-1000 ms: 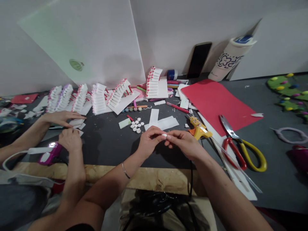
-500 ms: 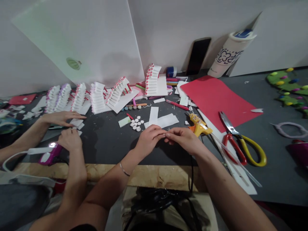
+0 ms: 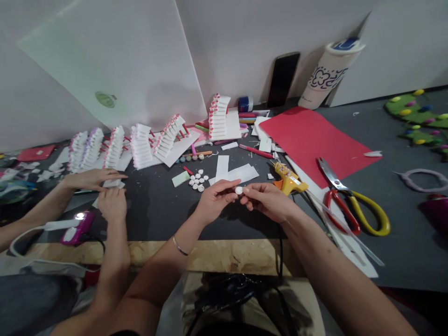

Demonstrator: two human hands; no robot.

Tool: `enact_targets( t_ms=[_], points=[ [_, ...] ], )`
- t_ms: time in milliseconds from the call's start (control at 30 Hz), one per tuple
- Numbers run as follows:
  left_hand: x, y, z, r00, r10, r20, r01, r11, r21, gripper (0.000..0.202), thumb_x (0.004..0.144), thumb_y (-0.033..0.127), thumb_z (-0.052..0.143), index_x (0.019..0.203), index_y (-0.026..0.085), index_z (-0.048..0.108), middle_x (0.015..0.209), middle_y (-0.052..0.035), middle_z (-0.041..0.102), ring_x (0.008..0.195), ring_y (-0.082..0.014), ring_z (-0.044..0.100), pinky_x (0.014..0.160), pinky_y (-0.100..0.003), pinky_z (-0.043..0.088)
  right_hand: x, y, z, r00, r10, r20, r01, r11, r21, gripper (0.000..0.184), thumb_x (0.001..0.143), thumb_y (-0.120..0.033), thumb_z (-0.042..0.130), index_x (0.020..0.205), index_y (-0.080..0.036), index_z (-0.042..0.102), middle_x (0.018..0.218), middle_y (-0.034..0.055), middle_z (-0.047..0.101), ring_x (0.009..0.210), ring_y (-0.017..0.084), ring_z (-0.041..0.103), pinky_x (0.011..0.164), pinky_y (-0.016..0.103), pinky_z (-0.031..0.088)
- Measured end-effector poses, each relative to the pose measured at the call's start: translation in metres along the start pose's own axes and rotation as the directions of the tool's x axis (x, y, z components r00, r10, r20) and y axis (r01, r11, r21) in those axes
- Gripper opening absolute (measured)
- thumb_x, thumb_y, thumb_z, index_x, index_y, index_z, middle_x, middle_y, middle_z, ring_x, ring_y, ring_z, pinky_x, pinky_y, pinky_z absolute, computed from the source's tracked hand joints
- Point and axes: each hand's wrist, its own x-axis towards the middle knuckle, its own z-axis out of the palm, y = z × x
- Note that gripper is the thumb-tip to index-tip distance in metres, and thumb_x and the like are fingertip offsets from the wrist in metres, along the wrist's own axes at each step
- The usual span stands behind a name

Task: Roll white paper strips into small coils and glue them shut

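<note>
My left hand (image 3: 214, 201) and my right hand (image 3: 266, 201) meet over the dark table (image 3: 164, 212), both pinching one small white round disc (image 3: 238, 190) between their fingertips. Just beyond my left hand lies a cluster of several more white discs (image 3: 198, 180) and some white strips (image 3: 234, 171). A yellow-orange glue gun (image 3: 289, 179) lies right beside my right hand.
A co-worker's two hands (image 3: 105, 191) press on white pieces at the left, next to a purple glue gun (image 3: 76, 227). Rows of white stepped models (image 3: 140, 144) stand behind. Red paper (image 3: 311, 140), red-and-yellow scissors (image 3: 350, 207), a phone (image 3: 282, 79) and a white tube (image 3: 327, 74) are at the right.
My hands have turned slightly, so the white disc now shows between my fingertips. The co-worker's nearer hand has shifted a little to the right. The view has drifted slightly.
</note>
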Motion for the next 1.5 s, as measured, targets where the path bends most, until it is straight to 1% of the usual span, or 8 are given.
enact_targets(
  t_ms=[133,267,433,667,867,1200,1333,1500],
  points=[
    [0.0,0.004,-0.001,0.997,0.08,-0.005,-0.078,0.983,0.166,0.029,0.086,0.035,0.066,0.113,0.025,0.072,0.094,-0.0054,0.066,0.077,-0.0121,0.061,0.07,-0.024,0.053,0.0,-0.001,0.001,1.0,0.006,-0.004,-0.006,1.0,-0.008,0.038,0.062,-0.051,0.081,0.065,-0.016,0.067,0.066,0.0017,0.069,0.049,0.006,0.051,0.053,0.023,0.043],
    [-0.001,0.007,-0.001,0.983,0.181,0.01,-0.173,0.923,0.344,0.026,0.09,0.031,0.062,0.114,0.027,0.071,0.095,-0.0052,0.068,0.086,-0.014,0.063,0.079,-0.027,0.052,0.0,-0.003,0.003,1.0,0.008,-0.01,-0.008,1.0,-0.004,0.04,0.06,-0.052,0.082,0.063,-0.016,0.066,0.064,0.0008,0.068,0.048,0.005,0.05,0.051,0.022,0.043],
    [-0.001,0.007,-0.002,0.961,0.276,0.02,-0.258,0.868,0.424,0.027,0.09,0.031,0.062,0.115,0.026,0.07,0.096,-0.005,0.068,0.088,-0.0143,0.063,0.08,-0.027,0.051,-0.001,-0.003,0.004,1.0,-0.001,-0.004,0.001,1.0,-0.006,0.039,0.06,-0.051,0.082,0.062,-0.016,0.066,0.064,0.0009,0.068,0.048,0.005,0.05,0.051,0.022,0.043],
    [-0.002,0.01,0.004,0.962,0.26,-0.081,-0.208,0.892,0.4,0.014,0.088,0.026,0.065,0.098,0.022,0.074,0.09,-0.0044,0.07,0.083,-0.0141,0.064,0.074,-0.026,0.052,0.001,0.0,0.002,0.999,-0.013,-0.037,0.013,1.0,-0.01,0.038,0.06,-0.049,0.083,0.064,-0.016,0.066,0.064,0.0002,0.069,0.049,0.005,0.053,0.052,0.021,0.043],
    [-0.003,0.009,0.009,0.949,0.277,-0.151,-0.192,0.887,0.421,0.012,0.087,0.021,0.064,0.093,0.021,0.074,0.091,-0.0044,0.07,0.084,-0.0142,0.064,0.076,-0.027,0.052,0.0,0.001,0.003,0.999,-0.019,-0.037,0.018,0.999,-0.027,0.038,0.06,-0.049,0.083,0.062,-0.016,0.065,0.062,-0.0005,0.068,0.048,0.005,0.053,0.051,0.021,0.042],
    [-0.005,0.008,0.016,0.953,0.181,-0.241,-0.124,0.964,0.234,0.011,0.083,0.028,0.069,0.089,0.02,0.074,0.089,-0.0047,0.071,0.078,-0.0136,0.065,0.069,-0.024,0.053,-0.002,-0.002,0.008,0.999,-0.012,-0.031,0.011,1.0,-0.025,0.042,0.056,-0.054,0.083,0.061,-0.017,0.064,0.06,-0.0005,0.068,0.048,0.006,0.053,0.052,0.022,0.042],
    [-0.006,0.004,0.015,0.958,0.141,-0.249,-0.085,0.971,0.224,0.02,0.084,0.027,0.068,0.102,0.021,0.073,0.091,-0.0043,0.073,0.08,-0.0142,0.067,0.073,-0.025,0.054,-0.001,0.0,0.008,0.994,-0.091,-0.056,0.085,0.992,-0.098,0.039,0.061,-0.054,0.08,0.067,-0.017,0.066,0.063,-0.0002,0.069,0.052,0.007,0.054,0.055,0.023,0.044],
    [-0.006,0.003,0.008,0.964,0.214,-0.157,-0.129,0.895,0.427,0.02,0.088,0.022,0.062,0.104,0.023,0.074,0.102,-0.0053,0.075,0.094,-0.0167,0.069,0.087,-0.029,0.054,-0.001,0.003,0.008,0.96,-0.262,-0.102,0.221,0.926,-0.305,0.033,0.071,-0.05,0.072,0.069,-0.019,0.064,0.064,-0.0005,0.067,0.057,0.01,0.056,0.059,0.025,0.044]
  ],
)
